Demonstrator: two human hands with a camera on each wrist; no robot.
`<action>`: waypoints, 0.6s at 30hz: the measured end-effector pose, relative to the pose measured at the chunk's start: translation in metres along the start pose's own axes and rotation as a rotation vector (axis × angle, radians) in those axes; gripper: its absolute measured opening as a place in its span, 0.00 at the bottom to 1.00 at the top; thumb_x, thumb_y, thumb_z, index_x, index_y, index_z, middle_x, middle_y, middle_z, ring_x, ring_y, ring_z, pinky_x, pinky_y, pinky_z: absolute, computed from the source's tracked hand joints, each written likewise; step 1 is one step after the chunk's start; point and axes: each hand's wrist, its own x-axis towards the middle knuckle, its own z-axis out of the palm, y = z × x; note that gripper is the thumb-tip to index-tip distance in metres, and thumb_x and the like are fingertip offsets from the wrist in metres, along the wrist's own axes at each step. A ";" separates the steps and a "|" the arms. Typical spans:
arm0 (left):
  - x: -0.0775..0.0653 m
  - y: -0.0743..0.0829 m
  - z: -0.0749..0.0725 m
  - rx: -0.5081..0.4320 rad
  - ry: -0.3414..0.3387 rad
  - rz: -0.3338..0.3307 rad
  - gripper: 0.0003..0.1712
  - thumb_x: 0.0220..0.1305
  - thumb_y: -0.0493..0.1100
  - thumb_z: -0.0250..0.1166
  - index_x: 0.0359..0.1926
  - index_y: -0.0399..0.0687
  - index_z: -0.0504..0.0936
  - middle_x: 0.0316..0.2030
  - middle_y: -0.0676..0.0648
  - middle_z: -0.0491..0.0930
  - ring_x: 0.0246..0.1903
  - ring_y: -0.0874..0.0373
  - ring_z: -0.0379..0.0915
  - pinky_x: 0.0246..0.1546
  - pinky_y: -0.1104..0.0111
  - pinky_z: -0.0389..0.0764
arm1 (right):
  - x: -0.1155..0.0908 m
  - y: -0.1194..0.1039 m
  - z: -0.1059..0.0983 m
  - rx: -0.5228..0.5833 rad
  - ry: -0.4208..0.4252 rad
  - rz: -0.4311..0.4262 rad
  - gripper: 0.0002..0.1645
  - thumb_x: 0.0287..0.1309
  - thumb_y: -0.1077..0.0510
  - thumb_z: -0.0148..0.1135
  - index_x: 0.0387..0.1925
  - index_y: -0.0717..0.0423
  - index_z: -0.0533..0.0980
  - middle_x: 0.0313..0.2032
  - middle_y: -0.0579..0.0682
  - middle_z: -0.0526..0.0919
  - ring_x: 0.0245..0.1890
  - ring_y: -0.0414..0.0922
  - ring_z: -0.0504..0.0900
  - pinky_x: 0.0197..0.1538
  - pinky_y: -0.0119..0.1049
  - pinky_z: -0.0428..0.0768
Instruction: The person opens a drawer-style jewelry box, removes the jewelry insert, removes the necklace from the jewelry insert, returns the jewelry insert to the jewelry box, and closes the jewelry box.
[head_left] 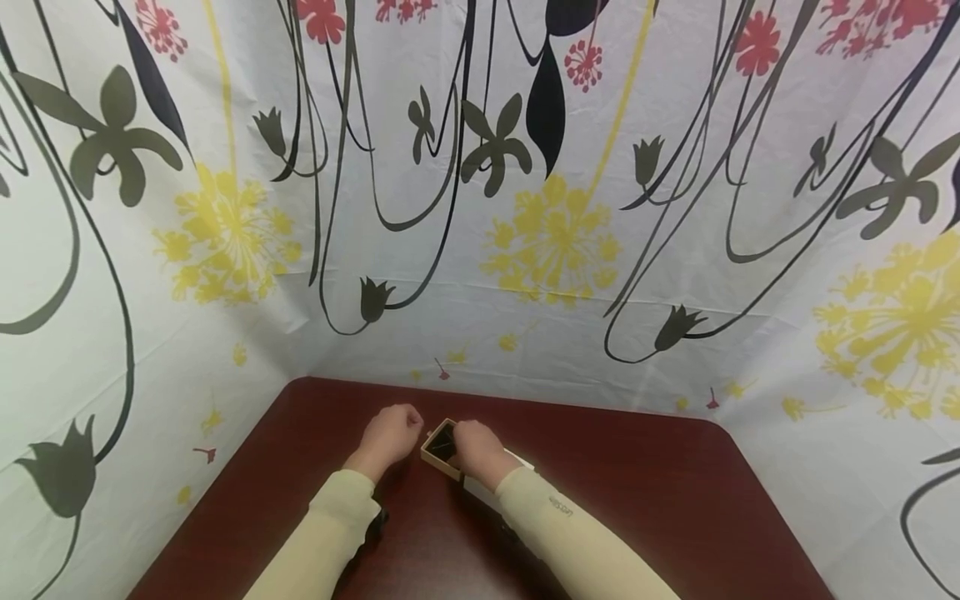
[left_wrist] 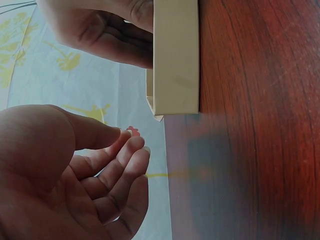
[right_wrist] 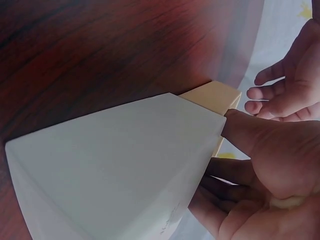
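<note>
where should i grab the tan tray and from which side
Probably best pinched by its end wall, coming from the left: that end of the tray sticks out of the white sleeve, and its open top lets fingers go inside the wall. The left hand is already on that side.

No word, brand or number can be read with certainty. A short line of dark, slanted script stands on the person's right sleeve, above the tabletop, its letters too small to make out. Tiny faint lettering, also illegible, runs near one edge of the white cover around the box, which lies towards the tabletop's far edge.
</note>
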 end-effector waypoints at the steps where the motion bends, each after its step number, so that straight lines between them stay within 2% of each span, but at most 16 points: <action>1: 0.000 0.000 0.000 -0.002 -0.002 0.000 0.09 0.82 0.43 0.62 0.48 0.48 0.89 0.42 0.49 0.87 0.39 0.53 0.83 0.46 0.50 0.86 | 0.000 0.000 0.000 -0.004 -0.006 -0.001 0.24 0.45 0.45 0.91 0.31 0.49 0.82 0.27 0.41 0.81 0.27 0.40 0.80 0.36 0.39 0.85; 9: 0.000 0.000 -0.001 -0.006 0.000 0.000 0.09 0.82 0.42 0.62 0.48 0.47 0.89 0.42 0.49 0.87 0.38 0.53 0.82 0.46 0.50 0.85 | 0.002 0.002 0.002 -0.026 -0.008 -0.048 0.21 0.47 0.47 0.89 0.31 0.51 0.83 0.28 0.43 0.80 0.30 0.41 0.79 0.41 0.39 0.85; 14: -0.001 0.000 -0.001 -0.008 0.003 -0.001 0.09 0.82 0.43 0.62 0.48 0.48 0.89 0.43 0.49 0.87 0.39 0.53 0.82 0.47 0.50 0.85 | 0.004 0.005 0.006 -0.006 0.006 -0.046 0.22 0.45 0.49 0.89 0.33 0.54 0.84 0.28 0.45 0.80 0.29 0.41 0.78 0.42 0.39 0.85; 18: -0.001 0.001 -0.001 -0.010 0.004 -0.002 0.08 0.81 0.42 0.64 0.47 0.48 0.89 0.42 0.49 0.87 0.38 0.53 0.82 0.46 0.50 0.85 | -0.001 0.000 -0.002 0.004 0.006 -0.040 0.23 0.44 0.49 0.89 0.35 0.54 0.85 0.30 0.45 0.82 0.31 0.41 0.80 0.44 0.40 0.86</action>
